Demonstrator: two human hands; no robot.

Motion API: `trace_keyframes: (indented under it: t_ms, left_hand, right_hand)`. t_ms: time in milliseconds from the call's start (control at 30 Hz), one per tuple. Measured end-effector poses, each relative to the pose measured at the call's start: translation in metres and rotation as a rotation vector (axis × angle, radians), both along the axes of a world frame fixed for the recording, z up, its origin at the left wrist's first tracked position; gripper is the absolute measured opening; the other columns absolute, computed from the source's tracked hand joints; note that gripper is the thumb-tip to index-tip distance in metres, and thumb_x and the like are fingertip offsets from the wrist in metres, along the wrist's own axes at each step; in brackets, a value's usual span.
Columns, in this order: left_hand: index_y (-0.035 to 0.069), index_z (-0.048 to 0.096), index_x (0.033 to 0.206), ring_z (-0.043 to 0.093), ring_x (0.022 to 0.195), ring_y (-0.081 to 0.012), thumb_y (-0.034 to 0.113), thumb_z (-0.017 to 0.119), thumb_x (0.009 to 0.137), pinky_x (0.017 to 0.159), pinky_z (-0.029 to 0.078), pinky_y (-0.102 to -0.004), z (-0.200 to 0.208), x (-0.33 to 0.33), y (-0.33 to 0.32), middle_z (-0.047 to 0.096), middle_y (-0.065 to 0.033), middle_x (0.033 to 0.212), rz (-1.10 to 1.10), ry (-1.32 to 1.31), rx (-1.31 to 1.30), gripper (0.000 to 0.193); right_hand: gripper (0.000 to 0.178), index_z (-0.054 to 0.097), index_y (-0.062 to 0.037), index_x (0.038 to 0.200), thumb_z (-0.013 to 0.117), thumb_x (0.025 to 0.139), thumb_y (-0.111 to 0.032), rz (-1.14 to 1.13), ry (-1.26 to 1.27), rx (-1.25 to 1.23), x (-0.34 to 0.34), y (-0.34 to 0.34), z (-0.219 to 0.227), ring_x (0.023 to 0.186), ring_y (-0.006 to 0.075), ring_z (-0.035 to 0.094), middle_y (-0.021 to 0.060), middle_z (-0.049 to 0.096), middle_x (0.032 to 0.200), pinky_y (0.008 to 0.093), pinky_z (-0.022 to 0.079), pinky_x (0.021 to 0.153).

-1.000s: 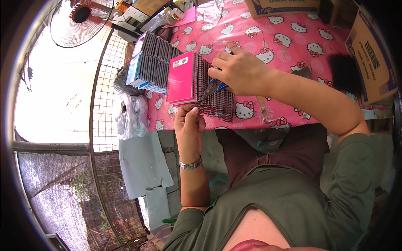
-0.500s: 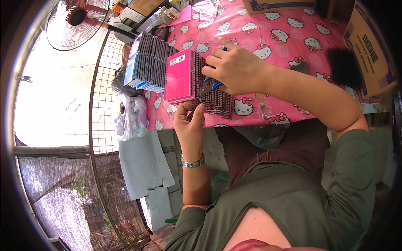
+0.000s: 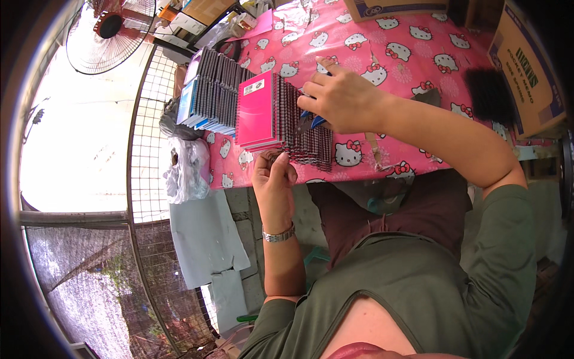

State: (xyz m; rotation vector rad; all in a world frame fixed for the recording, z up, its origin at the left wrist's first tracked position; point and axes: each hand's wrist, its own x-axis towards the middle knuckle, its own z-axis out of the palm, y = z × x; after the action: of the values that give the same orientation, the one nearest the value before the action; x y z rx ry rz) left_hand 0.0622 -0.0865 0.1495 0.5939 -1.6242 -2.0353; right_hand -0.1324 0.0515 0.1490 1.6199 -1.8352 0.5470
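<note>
A row of spiral-bound notebooks stands on edge on the pink patterned tablecloth (image 3: 412,78). The nearest one has a magenta cover (image 3: 256,107); behind it a dark stack with blue and white edges (image 3: 206,93) leans at the table's left end. My left hand (image 3: 272,176) sits at the table's front edge under the magenta notebook, fingers curled against its lower corner. My right hand (image 3: 341,96) rests on top of the dark wire spines (image 3: 308,134) and grips a small tool with blue handles (image 3: 308,119), its tip at the spirals.
A brown cardboard box (image 3: 526,66) stands at the right edge, a black brush-like block (image 3: 490,96) beside it. A standing fan (image 3: 110,30) and wire fence (image 3: 146,155) lie left. A clear plastic bag (image 3: 185,170) hangs by the table's left end. Boxes crowd the far side.
My left hand has slid slightly down and right along the table's front edge. My right hand stays on the spirals with the tool. The view has shifted a little.
</note>
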Motion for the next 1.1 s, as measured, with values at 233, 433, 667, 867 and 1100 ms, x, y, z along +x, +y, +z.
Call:
trace_keyframes:
  t_ms: [233,433,667,867,1100]
  left_hand:
    - [0.001,0.059,0.100,0.047,0.059,-0.0080,0.001,0.063,0.091,0.053,0.037,-0.0227,0.000,-0.003,0.008,0.055,0.0004,0.076,0.021,-0.082,-0.176,0.011]
    - [0.002,0.060,0.098,0.046,0.057,-0.0098,0.004,0.061,0.093,0.054,0.037,-0.0244,-0.006,0.000,0.003,0.055,-0.0005,0.075,0.036,0.028,0.007,0.005]
    - [0.004,0.059,0.092,0.048,0.057,-0.0100,0.006,0.064,0.093,0.055,0.038,-0.0246,-0.014,-0.008,0.007,0.054,-0.0001,0.071,0.051,-0.075,-0.016,0.006]
    - [0.004,0.059,0.093,0.048,0.056,-0.0099,0.005,0.065,0.091,0.052,0.038,-0.0246,-0.020,-0.006,0.003,0.055,-0.0006,0.070,0.065,-0.082,-0.072,0.006]
    - [0.005,0.058,0.095,0.049,0.056,-0.0096,0.000,0.064,0.090,0.051,0.038,-0.0233,-0.021,-0.005,0.002,0.058,-0.0014,0.075,0.029,-0.031,0.099,0.009]
  right_hand:
    - [0.007,0.063,-0.0106,0.083,0.059,0.082,-0.016,-0.025,-0.110,0.284,0.013,-0.008,0.008,0.084,0.0216,0.065,0.0036,0.065,0.082,0.0373,0.051,0.076]
    - [0.007,0.063,-0.0114,0.084,0.061,0.081,-0.017,-0.038,-0.119,0.154,0.002,-0.003,-0.010,0.085,0.0211,0.065,0.0028,0.066,0.085,0.0370,0.051,0.077]
    - [0.005,0.062,-0.0114,0.083,0.062,0.081,-0.016,0.021,-0.035,0.088,0.006,-0.009,-0.010,0.085,0.0211,0.065,0.0029,0.066,0.085,0.0381,0.051,0.077]
    - [0.006,0.063,-0.0108,0.081,0.061,0.080,-0.016,-0.050,-0.160,0.281,0.005,-0.009,-0.012,0.079,0.0227,0.066,0.0058,0.066,0.082,0.0385,0.052,0.075]
    - [0.009,0.064,-0.0105,0.082,0.059,0.082,-0.018,0.036,0.013,-0.029,-0.002,-0.008,-0.025,0.081,0.0230,0.066,0.0062,0.066,0.082,0.0390,0.052,0.075]
